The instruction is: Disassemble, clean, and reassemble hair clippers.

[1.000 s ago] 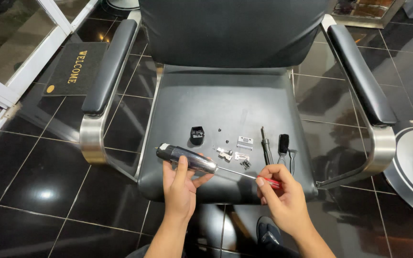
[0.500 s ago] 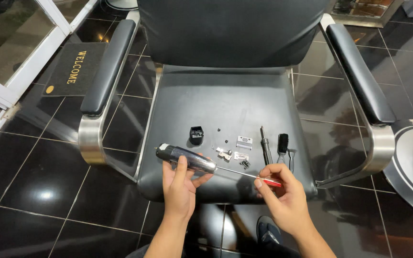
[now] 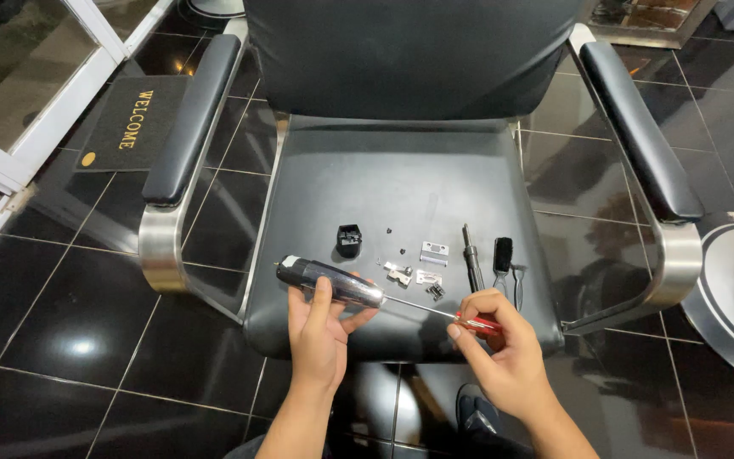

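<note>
Head view: our left hand (image 3: 320, 327) grips the clipper body (image 3: 330, 282); right hand (image 3: 490, 340) pinches the screwdriver (image 3: 460, 318); we should keep its shaft straight.

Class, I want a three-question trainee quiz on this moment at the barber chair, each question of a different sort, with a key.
1. True or false: the left hand holds the dark hair clipper body over the chair seat.
2. The right hand holds which tool? A) a red-handled screwdriver B) a pair of scissors C) a comb
3. Fill in: the screwdriver's shaft points toward the ____ end of the clipper body, nearest the small metal parts.

Key: 1 true; 2 A; 3 right
</note>
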